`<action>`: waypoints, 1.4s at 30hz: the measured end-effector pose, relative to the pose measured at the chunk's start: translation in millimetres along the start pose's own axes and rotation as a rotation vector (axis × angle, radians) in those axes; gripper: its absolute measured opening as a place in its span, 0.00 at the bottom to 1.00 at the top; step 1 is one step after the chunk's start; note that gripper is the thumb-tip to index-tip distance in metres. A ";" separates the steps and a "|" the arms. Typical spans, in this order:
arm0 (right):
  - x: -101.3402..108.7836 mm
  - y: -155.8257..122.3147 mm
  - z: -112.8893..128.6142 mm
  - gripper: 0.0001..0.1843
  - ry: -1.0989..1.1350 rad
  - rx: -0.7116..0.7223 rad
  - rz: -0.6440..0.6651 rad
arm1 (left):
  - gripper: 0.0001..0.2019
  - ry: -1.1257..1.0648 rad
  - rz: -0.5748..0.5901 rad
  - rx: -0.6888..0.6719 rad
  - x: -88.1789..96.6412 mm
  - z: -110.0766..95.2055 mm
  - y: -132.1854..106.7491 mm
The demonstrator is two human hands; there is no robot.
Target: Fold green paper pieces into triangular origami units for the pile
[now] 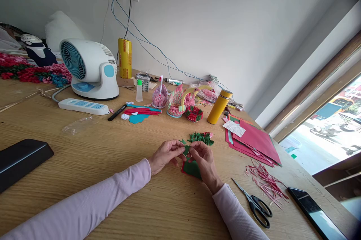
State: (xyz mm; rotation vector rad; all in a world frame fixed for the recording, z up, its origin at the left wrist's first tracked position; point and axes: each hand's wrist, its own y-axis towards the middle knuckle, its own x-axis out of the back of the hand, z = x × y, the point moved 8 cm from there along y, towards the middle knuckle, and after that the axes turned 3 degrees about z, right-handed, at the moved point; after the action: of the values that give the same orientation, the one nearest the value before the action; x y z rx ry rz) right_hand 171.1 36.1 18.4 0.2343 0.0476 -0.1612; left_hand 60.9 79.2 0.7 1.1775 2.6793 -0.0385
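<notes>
Between my two hands is a small piece of green paper [186, 150], pinched from both sides. My left hand [168, 153] grips its left edge with thumb and fingers, and my right hand [203, 156] pinches its right edge. Below them lies a stack of green paper pieces [192, 169] with a red edge showing, partly covered by my right hand. Just beyond my fingers sits a pile of folded green paper triangles [201, 138] with a bit of pink among them.
Scissors [255, 202], pink paper strips [266, 181] and a phone [313, 210] lie on the right, near red paper sheets [254, 138]. Folded-paper swans [176, 103], a yellow bottle [220, 106], a fan [90, 69] and a power strip [83, 106] stand farther back.
</notes>
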 end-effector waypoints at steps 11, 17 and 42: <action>-1.0 -0.5 0.5 0.05 -0.009 -0.014 0.018 | 0.12 -0.009 -0.051 -0.010 0.8 -7.6 -2.4; -4.1 -1.3 5.5 0.06 -0.104 0.024 0.087 | 0.15 -0.107 0.002 0.090 -4.8 -2.3 -3.0; 0.3 5.2 -1.2 0.15 -0.175 0.053 0.092 | 0.15 0.273 -0.025 -0.035 -0.2 -11.9 -1.3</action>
State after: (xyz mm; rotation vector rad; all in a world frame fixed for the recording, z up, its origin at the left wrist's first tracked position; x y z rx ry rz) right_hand 172.2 41.3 18.5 0.2738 -0.1413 -0.0909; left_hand 57.8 79.5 12.3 1.2172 2.9144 0.1778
